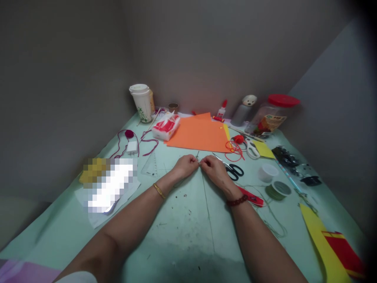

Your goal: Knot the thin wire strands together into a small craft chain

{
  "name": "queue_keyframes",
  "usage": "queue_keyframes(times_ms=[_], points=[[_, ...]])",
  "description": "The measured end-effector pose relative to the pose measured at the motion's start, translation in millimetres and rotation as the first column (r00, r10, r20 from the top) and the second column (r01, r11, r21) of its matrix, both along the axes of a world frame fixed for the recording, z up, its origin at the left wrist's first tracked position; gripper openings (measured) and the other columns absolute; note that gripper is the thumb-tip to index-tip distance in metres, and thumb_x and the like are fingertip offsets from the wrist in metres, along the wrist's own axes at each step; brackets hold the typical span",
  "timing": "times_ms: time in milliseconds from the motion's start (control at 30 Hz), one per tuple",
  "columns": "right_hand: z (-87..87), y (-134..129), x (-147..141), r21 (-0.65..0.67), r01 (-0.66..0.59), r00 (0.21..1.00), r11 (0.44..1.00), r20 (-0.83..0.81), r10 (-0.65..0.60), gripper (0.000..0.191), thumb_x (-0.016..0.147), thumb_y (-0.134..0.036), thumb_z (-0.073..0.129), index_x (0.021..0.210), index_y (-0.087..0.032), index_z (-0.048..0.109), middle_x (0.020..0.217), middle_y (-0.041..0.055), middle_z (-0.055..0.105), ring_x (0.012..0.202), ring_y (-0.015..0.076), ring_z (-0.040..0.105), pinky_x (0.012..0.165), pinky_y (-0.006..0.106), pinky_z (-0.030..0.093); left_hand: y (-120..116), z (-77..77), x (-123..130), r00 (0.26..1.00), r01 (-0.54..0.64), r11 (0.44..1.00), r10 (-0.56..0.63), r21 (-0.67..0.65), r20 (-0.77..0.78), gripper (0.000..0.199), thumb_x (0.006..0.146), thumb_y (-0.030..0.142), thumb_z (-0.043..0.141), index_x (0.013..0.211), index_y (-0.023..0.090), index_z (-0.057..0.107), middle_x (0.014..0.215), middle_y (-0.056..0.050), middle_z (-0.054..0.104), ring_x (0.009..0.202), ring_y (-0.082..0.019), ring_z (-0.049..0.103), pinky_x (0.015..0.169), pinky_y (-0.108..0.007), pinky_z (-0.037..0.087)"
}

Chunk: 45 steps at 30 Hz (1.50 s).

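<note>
Just this side of the orange paper (197, 135), my left hand (186, 166) and right hand (215, 169) both pinch a green cord (207, 208) between fingertips.

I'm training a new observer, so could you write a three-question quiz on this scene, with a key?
1. True or false: a thin, dark-green cord trails from between the left hand and the right hand toward the person.

2. Which wrist wears the dark-red, round-beaded bracelet?
A) left
B) right
C) both

3. Fill in: the clear, rounded plastic jar at the back has a ____ lid.

Key: 1. True; 2. B; 3. red
</note>
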State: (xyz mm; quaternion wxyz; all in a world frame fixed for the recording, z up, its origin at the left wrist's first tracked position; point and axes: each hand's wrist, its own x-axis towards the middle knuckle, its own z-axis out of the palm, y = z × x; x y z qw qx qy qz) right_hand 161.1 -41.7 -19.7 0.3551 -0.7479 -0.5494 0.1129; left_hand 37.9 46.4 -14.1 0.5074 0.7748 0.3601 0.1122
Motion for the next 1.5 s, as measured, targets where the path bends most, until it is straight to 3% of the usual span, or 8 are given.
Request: queue_keyframes(times_ms=[167,567,733,1133,1367,1500], points=[[0.8,-0.1,-0.3,0.008,-0.006,1.0,1.0,-0.025,0.006,0.015,0.076,-0.02,0.045,0.065,-0.018,0.055,0.068,0.0018,0.056,0.065,0.015,0.049,0.061,0.027,0.035,1.5,-3.1,0.0,1.0,0.016,0.997,-0.014,-0.069,0.019,0.018,0.073,0.032,0.052,0.079,0.016,0.053,0.047,0.007,0.043,0.039,-0.007,0.038,0.041,-0.02,0.028],[0.2,-0.1,-0.8,-0.01,-0.016,1.0,1.0,-0.01,0.016,0.016,0.077,-0.021,0.044,0.064,-0.019,0.052,0.067,0.0015,0.055,0.064,0.0148,0.049,0.06,0.027,0.034,1.0,-0.5,2.4,1.0,-0.022,1.0,0.022,-0.012,0.004,0.011,0.069,0.025,0.052,0.071,0.015,0.054,0.047,0.004,0.045,0.046,-0.008,0.039,0.045,-0.02,0.028],[3.9,-0.9,-2.9,0.056,0.056,0.998,0.997,-0.004,-0.056,0.012,0.074,-0.021,0.046,0.065,-0.019,0.053,0.068,0.0021,0.056,0.066,0.0156,0.049,0.062,0.027,0.036,1.2,-0.7,1.4,1.0,-0.003,1.0,0.003,-0.02,0.014,0.01,0.071,0.025,0.05,0.073,0.015,0.054,0.046,0.005,0.045,0.046,-0.008,0.04,0.046,-0.02,0.029],[5.3,1.6,-6.6,-0.08,0.109,0.983,0.991,-0.138,-0.12,0.009,0.066,-0.023,0.047,0.061,-0.019,0.052,0.062,0.0006,0.056,0.061,0.0154,0.049,0.058,0.027,0.035,0.2,0.9,0.4,0.999,0.031,0.999,-0.031,0.028,-0.01,0.012,0.072,0.025,0.05,0.077,0.015,0.055,0.052,0.004,0.048,0.047,-0.009,0.042,0.048,-0.02,0.03],[3.0,0.8,-2.6,-0.054,0.059,0.97,0.997,-0.231,-0.07,0.007,0.065,-0.022,0.047,0.063,-0.018,0.053,0.062,-0.0012,0.054,0.061,0.0136,0.047,0.058,0.026,0.034,-1.4,2.6,1.6,0.999,0.024,0.995,-0.021,0.097,-0.034,0.01,0.072,0.023,0.05,0.074,0.015,0.056,0.054,0.002,0.05,0.052,-0.01,0.042,0.05,-0.02,0.029],[4.4,0.5,-0.1,-0.103,0.04,0.951,0.994,-0.3,-0.069,0.008,0.066,-0.024,0.049,0.064,-0.017,0.054,0.062,-0.0022,0.052,0.06,0.012,0.044,0.056,0.024,0.033,-1.6,4.8,3.2,0.998,0.029,0.991,-0.021,0.13,-0.058,0.01,0.071,0.021,0.049,0.073,0.015,0.056,0.055,0.002,0.051,0.054,-0.01,0.044,0.052,-0.02,0.031]])
